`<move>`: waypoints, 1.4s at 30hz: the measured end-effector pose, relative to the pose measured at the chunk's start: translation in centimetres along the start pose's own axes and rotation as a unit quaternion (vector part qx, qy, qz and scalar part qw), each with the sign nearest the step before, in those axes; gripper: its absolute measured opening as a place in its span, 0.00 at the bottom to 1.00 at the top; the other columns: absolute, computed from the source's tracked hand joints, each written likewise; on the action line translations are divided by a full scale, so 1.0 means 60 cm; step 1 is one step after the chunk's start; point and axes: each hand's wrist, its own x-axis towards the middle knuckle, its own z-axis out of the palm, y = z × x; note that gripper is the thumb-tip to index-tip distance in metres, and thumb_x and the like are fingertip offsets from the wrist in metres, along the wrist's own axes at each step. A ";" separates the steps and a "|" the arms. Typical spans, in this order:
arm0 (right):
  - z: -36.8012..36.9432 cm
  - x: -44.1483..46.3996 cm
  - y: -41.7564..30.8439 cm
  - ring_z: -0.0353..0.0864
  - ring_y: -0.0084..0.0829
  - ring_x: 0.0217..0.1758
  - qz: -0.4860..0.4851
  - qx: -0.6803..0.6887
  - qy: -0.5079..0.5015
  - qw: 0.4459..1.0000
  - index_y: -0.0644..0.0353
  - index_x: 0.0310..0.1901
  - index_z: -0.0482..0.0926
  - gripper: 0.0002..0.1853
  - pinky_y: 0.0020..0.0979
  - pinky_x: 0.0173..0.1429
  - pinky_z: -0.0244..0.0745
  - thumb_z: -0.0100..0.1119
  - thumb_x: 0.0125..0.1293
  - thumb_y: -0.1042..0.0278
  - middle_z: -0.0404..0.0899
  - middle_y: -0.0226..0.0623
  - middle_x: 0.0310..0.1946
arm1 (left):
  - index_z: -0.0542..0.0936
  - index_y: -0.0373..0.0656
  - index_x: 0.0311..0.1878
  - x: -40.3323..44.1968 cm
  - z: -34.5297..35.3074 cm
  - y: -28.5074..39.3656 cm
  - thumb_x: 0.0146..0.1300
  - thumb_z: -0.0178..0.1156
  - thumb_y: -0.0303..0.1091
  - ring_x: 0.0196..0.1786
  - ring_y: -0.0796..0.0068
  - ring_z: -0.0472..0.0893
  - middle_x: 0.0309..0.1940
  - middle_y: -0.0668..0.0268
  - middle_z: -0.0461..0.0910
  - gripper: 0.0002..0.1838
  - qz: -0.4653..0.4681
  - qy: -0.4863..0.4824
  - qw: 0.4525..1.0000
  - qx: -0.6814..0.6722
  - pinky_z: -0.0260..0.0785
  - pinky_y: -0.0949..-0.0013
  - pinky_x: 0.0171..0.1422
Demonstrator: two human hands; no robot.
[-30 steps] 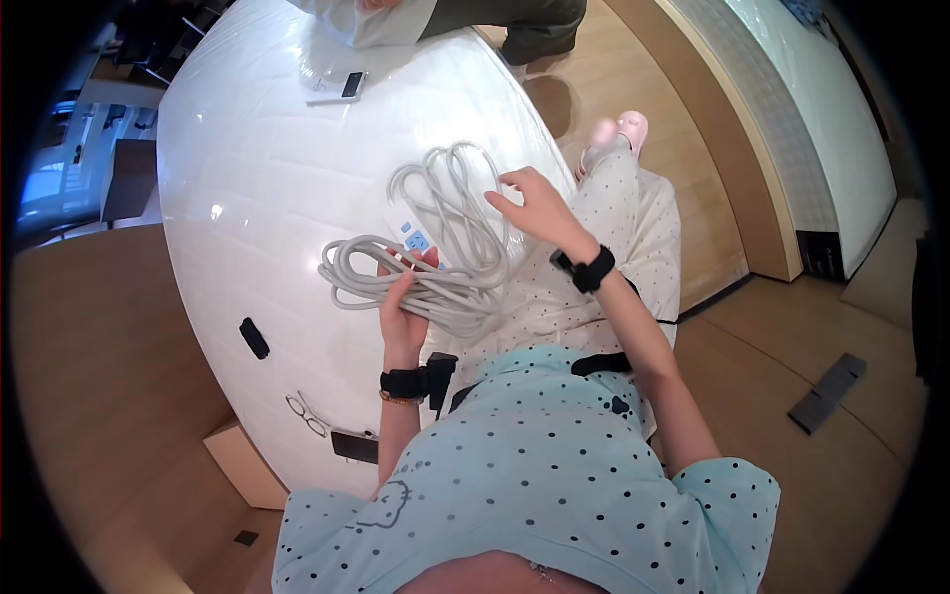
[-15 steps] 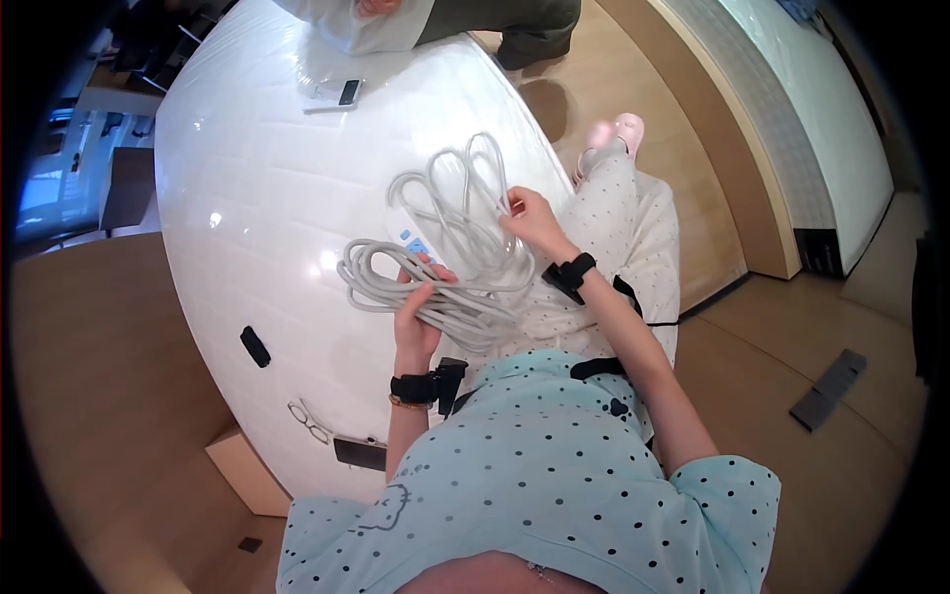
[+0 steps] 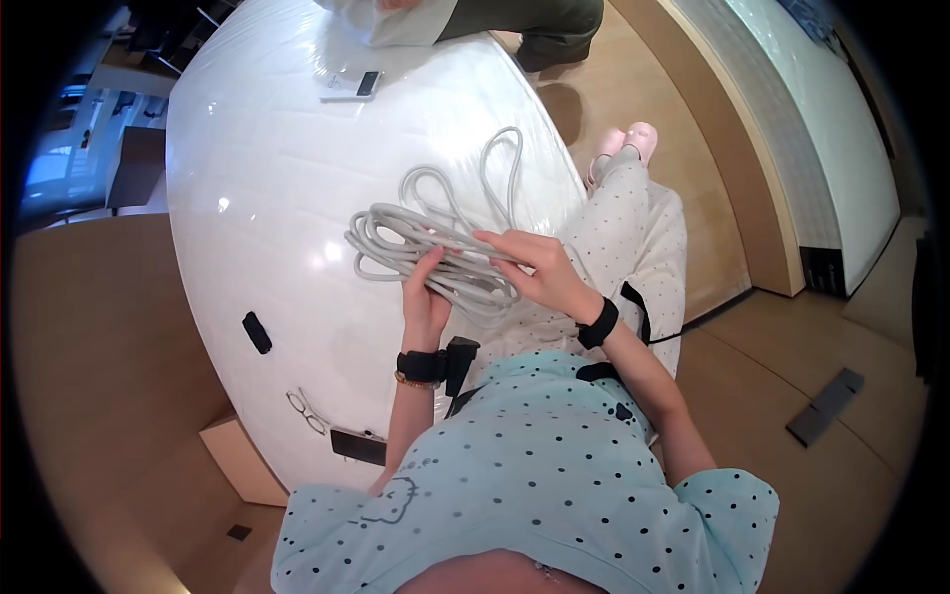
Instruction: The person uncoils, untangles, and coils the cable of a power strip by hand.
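A light grey cable [image 3: 381, 236], gathered in long loops, is held over my lap and the edge of the plastic-covered mattress [image 3: 267, 257]. My left hand [image 3: 427, 302] is closed around the bundle from below, with the thumb on top. On the other side, my right hand [image 3: 549, 269] grips the cable strands at the right end of the bundle, its fingers pinched together. Two looser loops of the cable spread beyond the bundle onto the mattress. The power strip with blue sockets is hidden now behind the coils.
A white box-like item with a dark screen [image 3: 366, 85] lies at the far side, near a seated person [image 3: 475, 20]. A black object [image 3: 256, 333], glasses [image 3: 308, 412] and a phone [image 3: 358, 446] lie at left. A dark grey strip [image 3: 825, 407] is on the floor.
My right hand has come down and inward from the outer loop to the bundle, bringing cable with it. The bundle has risen over the power strip, and fewer loose loops lie beyond it.
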 end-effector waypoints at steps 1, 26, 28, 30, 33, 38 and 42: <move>0.001 0.000 0.000 0.75 0.35 0.26 0.001 0.009 0.000 1.000 0.56 0.54 0.77 0.23 0.29 0.32 0.72 0.57 0.55 0.81 0.77 0.40 0.29 | 0.69 0.37 0.53 -0.006 0.007 0.006 0.61 0.53 0.27 0.50 0.67 0.74 0.43 0.61 0.75 0.16 0.006 -0.014 1.000 -0.001 0.65 0.63 0.58; -0.011 0.014 0.013 0.77 0.35 0.35 -0.020 0.019 -0.136 0.990 0.60 0.53 0.76 0.17 0.31 0.40 0.72 0.56 0.62 0.69 0.79 0.42 0.32 | 0.64 0.46 0.56 -0.003 -0.003 0.010 0.51 0.63 0.29 0.58 0.59 0.72 0.38 0.64 0.72 0.28 0.020 -0.215 0.976 0.002 0.50 0.50 0.74; -0.028 0.020 0.046 0.79 0.35 0.38 -0.081 0.014 -0.075 0.994 0.61 0.48 0.79 0.14 0.31 0.41 0.72 0.58 0.62 0.66 0.79 0.39 0.33 | 0.64 0.46 0.54 -0.005 -0.001 0.006 0.52 0.63 0.28 0.52 0.61 0.74 0.34 0.66 0.70 0.26 0.021 -0.215 0.976 -0.024 0.50 0.49 0.74; -0.043 0.019 0.090 0.79 0.35 0.37 0.150 0.023 -0.002 0.988 0.66 0.42 0.80 0.17 0.30 0.41 0.72 0.62 0.59 0.60 0.79 0.38 0.31 | 0.64 0.46 0.53 -0.013 0.003 0.006 0.52 0.63 0.29 0.47 0.65 0.75 0.32 0.67 0.68 0.25 0.016 -0.215 0.975 -0.060 0.49 0.49 0.74; -0.038 0.033 0.132 0.79 0.32 0.35 0.398 -0.053 -0.063 0.914 0.73 0.38 0.77 0.25 0.27 0.38 0.73 0.68 0.53 0.54 0.78 0.40 0.30 | 0.63 0.46 0.53 -0.021 0.005 0.004 0.52 0.62 0.30 0.44 0.67 0.74 0.32 0.68 0.67 0.25 0.014 -0.219 0.973 -0.067 0.49 0.49 0.74; 0.039 0.012 0.164 0.79 0.28 0.31 0.350 -0.077 -0.146 0.922 0.73 0.46 0.66 0.32 0.25 0.34 0.72 0.70 0.50 0.57 0.79 0.43 0.31 | 0.63 0.46 0.53 -0.021 0.011 0.005 0.52 0.63 0.31 0.45 0.68 0.73 0.32 0.67 0.67 0.26 -0.005 -0.267 0.963 -0.037 0.53 0.52 0.71; 0.043 0.009 0.165 0.77 0.22 0.29 0.311 0.140 -0.051 0.939 0.68 0.52 0.66 0.19 0.21 0.33 0.72 0.56 0.59 0.74 0.78 0.38 0.32 | 0.63 0.45 0.54 -0.023 0.012 0.009 0.54 0.61 0.30 0.45 0.68 0.73 0.35 0.66 0.69 0.25 -0.006 -0.247 0.969 0.023 0.58 0.54 0.68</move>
